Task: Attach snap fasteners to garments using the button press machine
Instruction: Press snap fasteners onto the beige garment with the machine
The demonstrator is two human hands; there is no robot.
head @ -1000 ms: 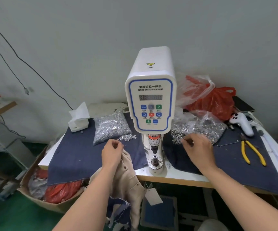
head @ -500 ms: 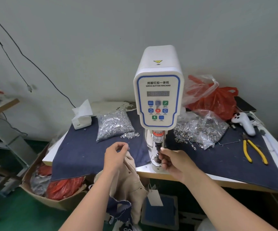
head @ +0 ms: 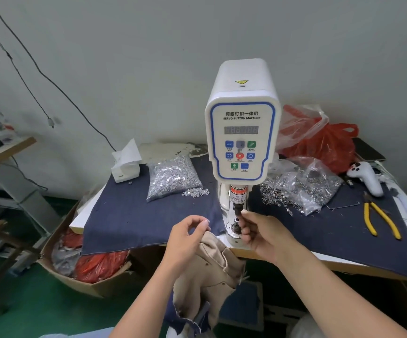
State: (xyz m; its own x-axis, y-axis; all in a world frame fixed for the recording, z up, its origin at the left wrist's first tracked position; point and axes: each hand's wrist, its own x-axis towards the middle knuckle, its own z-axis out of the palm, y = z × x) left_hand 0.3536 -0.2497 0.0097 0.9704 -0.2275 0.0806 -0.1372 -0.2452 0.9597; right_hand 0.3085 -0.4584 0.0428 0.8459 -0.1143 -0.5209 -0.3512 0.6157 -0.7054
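From the head camera, the only view there is, the job looks to be at the loading step. The right hand has its fingertips drawn together at the black upper die of the servo button machine, apparently seating a snap part; the part itself is too small to make out. The lower die sits directly beneath, on the white base.

The left hand is at about nine o'clock from the dies. Its fingers are curled loosely with thumb and forefinger slightly apart, and whether they pinch anything I cannot tell. The heel of that hand seems to rest on the beige garment.

That garment hangs off the table's near edge at roughly seven o'clock from the lower die. Its long axis runs up and down, the top edge pointing toward the machine at about one o'clock and the tail dropping to six. It is near the dies but not yet between them.

I judge the next move is to clear the right fingers from the ram, then slide the garment's top edge flat over the lower die. The spot must be centred before pressing.

The left bag of fasteners lies at ten o'clock from the dies, and the right bag of fasteners at two o'clock.
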